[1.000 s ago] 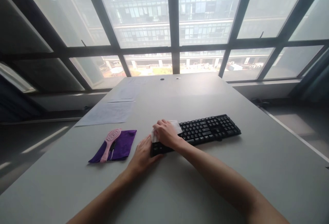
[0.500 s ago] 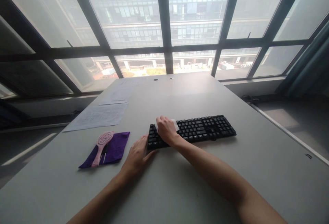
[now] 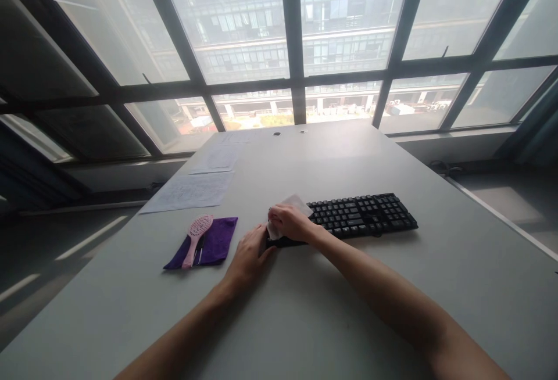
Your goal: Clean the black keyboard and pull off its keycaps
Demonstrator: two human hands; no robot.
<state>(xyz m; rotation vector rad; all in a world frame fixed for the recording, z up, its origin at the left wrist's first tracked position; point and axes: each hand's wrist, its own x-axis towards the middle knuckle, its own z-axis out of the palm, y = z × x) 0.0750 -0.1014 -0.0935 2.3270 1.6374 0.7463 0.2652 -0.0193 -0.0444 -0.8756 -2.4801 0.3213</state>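
A black keyboard (image 3: 364,216) lies across the middle of a grey table (image 3: 340,310). My right hand (image 3: 290,223) is closed on a white wipe (image 3: 293,203) and presses it onto the keyboard's left end. My left hand (image 3: 248,255) lies flat on the table with its fingers stretched out, their tips against the keyboard's left edge.
A pink hairbrush (image 3: 195,237) and a thin dark tool lie on a purple cloth (image 3: 213,243) left of the hands. Sheets of paper (image 3: 192,190) lie further back on the left. Large windows stand behind the table's far edge.
My right hand has slid the wipe back and forth over the left keys and now sits at the keyboard's left front corner. My left hand has stayed at that end.
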